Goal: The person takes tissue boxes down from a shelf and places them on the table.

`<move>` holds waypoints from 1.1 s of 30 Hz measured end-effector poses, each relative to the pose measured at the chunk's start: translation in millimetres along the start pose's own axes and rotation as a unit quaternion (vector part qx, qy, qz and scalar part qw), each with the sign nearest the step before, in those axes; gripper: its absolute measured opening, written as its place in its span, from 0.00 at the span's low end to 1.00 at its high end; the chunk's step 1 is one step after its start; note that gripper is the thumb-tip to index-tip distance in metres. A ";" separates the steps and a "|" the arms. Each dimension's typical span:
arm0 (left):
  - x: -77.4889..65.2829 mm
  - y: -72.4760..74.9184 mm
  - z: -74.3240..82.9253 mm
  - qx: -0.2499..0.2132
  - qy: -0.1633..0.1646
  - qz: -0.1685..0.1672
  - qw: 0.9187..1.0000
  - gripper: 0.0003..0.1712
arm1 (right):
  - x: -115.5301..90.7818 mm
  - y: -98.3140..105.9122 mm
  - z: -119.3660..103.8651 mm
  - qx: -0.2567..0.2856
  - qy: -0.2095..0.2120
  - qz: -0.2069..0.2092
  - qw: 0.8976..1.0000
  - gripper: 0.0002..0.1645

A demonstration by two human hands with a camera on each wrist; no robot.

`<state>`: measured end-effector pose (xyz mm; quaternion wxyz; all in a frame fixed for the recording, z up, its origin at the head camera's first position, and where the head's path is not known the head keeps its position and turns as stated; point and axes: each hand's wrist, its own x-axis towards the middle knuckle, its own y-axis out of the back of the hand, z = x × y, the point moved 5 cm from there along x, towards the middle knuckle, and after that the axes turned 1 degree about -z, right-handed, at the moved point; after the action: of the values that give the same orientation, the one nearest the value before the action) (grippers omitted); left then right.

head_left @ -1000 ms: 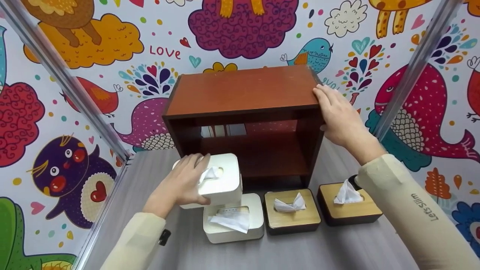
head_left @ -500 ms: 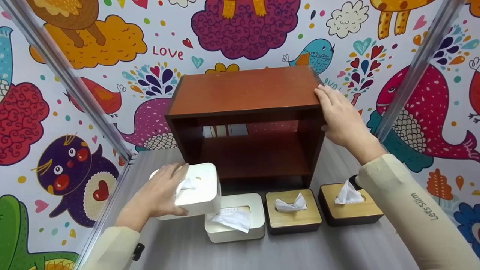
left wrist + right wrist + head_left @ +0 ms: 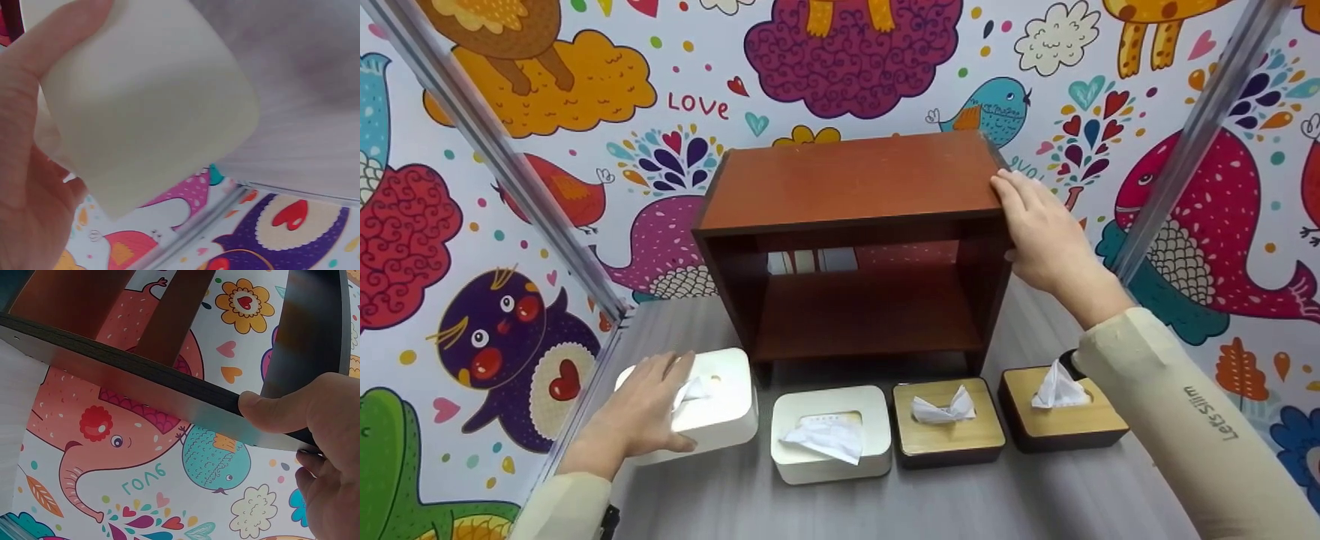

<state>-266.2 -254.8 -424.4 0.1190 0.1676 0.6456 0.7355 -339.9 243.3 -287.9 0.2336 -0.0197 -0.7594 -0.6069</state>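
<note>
My left hand point(image 3: 641, 409) grips a white tissue box point(image 3: 724, 401) across its lid, fingers over the top and thumb on the near side. A tissue pokes out of its opening. In the left wrist view the pale side of the box fills the middle, and the table shows beyond it. My right hand point(image 3: 1046, 240) holds the upper right corner of a brown wooden shelf point(image 3: 847, 184). In the right wrist view the thumb lies on the shelf's dark front edge, with the other fingers on the outer side.
Right of the held box stand another white tissue box point(image 3: 874, 431) and two dark tissue boxes with wooden lids, one in the middle point(image 3: 949, 439) and one at the right point(image 3: 1099, 420). All sit on the grey table point(image 3: 810, 517), before patterned walls.
My left hand has carried the white tissue box left and toward me, away from above the other white box. My right hand has stayed at the shelf corner.
</note>
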 end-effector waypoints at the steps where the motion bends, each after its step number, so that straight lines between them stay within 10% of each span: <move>1: -1.3 -3.7 -2.6 0.002 0.003 -0.003 1.000 0.69 | 0.0 0.0 0.0 0.000 0.000 0.001 1.000 0.60; 19: -13.1 -80.0 -9.6 -0.011 0.000 -0.070 0.998 0.69 | -4.3 3.8 2.4 -0.009 -0.003 0.008 1.000 0.61; 33: -15.5 -100.6 -18.7 -0.024 0.033 -0.052 0.998 0.69 | -3.9 4.0 1.1 -0.010 -0.002 0.009 1.000 0.60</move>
<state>-263.7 -264.0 -527.5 0.1393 0.1064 0.6393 0.7487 -335.6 246.4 -285.9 0.2375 -0.0299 -0.7533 -0.6126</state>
